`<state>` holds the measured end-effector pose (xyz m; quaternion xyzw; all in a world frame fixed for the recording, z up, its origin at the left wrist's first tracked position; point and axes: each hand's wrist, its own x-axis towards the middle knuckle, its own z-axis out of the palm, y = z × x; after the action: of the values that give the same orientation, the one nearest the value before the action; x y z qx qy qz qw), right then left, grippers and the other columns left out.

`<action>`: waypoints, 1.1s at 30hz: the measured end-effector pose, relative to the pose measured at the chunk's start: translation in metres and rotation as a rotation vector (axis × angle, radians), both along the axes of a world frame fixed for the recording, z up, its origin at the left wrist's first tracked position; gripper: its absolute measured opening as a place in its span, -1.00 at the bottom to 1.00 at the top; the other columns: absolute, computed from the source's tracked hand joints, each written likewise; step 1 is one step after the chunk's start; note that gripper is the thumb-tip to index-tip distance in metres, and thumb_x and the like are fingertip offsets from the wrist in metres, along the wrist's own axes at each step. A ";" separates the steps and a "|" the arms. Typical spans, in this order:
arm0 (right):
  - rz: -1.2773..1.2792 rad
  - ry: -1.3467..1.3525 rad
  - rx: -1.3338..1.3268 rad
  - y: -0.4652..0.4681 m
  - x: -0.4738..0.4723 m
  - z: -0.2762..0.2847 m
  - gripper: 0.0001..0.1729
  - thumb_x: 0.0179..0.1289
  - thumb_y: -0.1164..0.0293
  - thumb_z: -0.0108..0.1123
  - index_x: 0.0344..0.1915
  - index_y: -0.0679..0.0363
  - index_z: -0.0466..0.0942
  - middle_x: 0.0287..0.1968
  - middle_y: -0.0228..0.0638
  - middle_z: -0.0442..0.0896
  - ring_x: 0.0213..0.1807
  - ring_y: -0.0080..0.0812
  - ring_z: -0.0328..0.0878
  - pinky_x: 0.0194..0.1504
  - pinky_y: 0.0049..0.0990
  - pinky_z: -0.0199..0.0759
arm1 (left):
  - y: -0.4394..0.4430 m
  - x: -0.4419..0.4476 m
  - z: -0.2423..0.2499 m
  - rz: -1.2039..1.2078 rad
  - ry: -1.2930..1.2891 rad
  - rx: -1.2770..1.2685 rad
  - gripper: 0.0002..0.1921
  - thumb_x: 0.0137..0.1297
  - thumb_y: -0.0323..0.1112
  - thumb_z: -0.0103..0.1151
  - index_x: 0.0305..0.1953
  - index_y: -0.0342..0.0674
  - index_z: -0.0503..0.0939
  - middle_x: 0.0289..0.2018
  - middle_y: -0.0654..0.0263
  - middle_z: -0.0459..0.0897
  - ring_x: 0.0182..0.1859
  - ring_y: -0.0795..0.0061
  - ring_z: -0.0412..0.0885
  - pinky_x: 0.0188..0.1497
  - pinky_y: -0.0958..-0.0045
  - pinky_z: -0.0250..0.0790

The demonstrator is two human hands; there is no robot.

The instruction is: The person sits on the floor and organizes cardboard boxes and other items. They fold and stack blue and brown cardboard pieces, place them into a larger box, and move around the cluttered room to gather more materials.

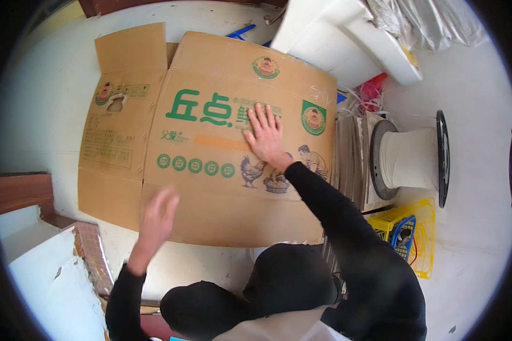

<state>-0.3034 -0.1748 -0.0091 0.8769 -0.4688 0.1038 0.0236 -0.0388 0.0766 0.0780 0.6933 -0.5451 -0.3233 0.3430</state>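
A large flattened cardboard box lies before me, its brown face printed with green characters, round badges, a hen and a basket. My right hand rests palm down on the printed panel, fingers spread, holding nothing. Blurred and with its fingers apart, my left hand is over the lower left part of the cardboard; whether it touches the surface I cannot tell. A narrower side panel with a torn hand hole extends on the left, and an end flap sticks up towards the top.
Right of the cardboard are stacked flat cardboard sheets, a spool of white cord and a yellow plastic basket with a blue one. A white ceramic-looking fixture stands behind. At lower left is a chipped white panel.
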 end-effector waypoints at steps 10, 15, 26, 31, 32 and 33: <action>-0.859 -0.207 0.251 0.048 -0.202 0.019 -0.23 0.18 0.00 0.21 0.23 0.30 0.30 0.12 0.12 0.41 0.17 0.09 0.35 0.16 -0.05 0.24 | -0.078 0.043 -0.104 -0.120 -0.653 0.309 -0.23 0.31 0.15 -0.04 0.44 0.02 0.00 0.48 0.12 -0.31 0.45 -0.28 -0.40 0.38 -0.27 -0.48; -1.051 -0.368 0.354 0.038 -0.226 -0.018 -0.11 0.10 -0.11 0.25 0.19 0.39 0.32 0.14 0.16 0.40 0.18 0.13 0.33 0.17 -0.08 0.23 | -0.071 0.045 -0.104 -0.109 -0.709 0.233 -0.26 0.33 0.13 -0.05 0.44 0.01 0.01 0.47 0.11 -0.24 0.44 -0.28 -0.36 0.37 -0.28 -0.44; -0.687 -0.795 0.472 0.121 -0.083 -0.047 -0.27 0.17 0.14 0.28 0.04 0.45 0.15 -0.08 0.20 0.49 -0.02 0.12 0.48 0.04 -0.16 0.35 | -0.038 0.138 -0.112 0.270 -0.833 0.487 -0.33 0.40 0.11 -0.20 0.46 0.18 -0.10 0.48 0.11 -0.24 0.42 -0.35 -0.21 0.36 -0.25 -0.22; -0.526 -0.501 0.442 0.066 -0.132 -0.028 -0.43 0.16 0.05 0.30 -0.22 0.42 0.46 -0.35 -0.01 0.57 -0.31 -0.14 0.52 -0.23 -0.22 0.41 | -0.006 0.118 -0.097 0.181 -0.856 0.543 -0.33 0.41 0.17 -0.24 0.46 0.16 -0.09 0.47 0.11 -0.23 0.41 -0.35 -0.17 0.33 -0.27 -0.17; -0.602 -0.546 0.498 0.030 -0.141 -0.028 -0.44 0.22 0.08 0.25 -0.11 0.41 0.46 -0.38 -0.11 0.56 -0.34 -0.32 0.51 -0.33 -0.32 0.43 | 0.003 0.110 -0.097 0.219 -0.852 0.522 -0.33 0.41 0.17 -0.25 0.45 0.15 -0.08 0.47 0.10 -0.22 0.41 -0.35 -0.17 0.33 -0.28 -0.16; -0.649 -0.762 0.508 -0.005 -0.151 -0.027 -0.43 0.20 0.09 0.25 -0.11 0.43 0.44 -0.41 -0.04 0.58 -0.36 -0.05 0.55 -0.24 -0.23 0.43 | 0.013 0.101 -0.099 0.261 -0.860 0.497 -0.33 0.41 0.17 -0.25 0.45 0.14 -0.07 0.47 0.09 -0.21 0.41 -0.34 -0.17 0.32 -0.29 -0.16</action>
<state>-0.4542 -0.1795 -0.0365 0.5663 -0.7001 0.2846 -0.3287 0.0619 0.0894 -0.0214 0.8864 -0.4526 -0.0830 -0.0499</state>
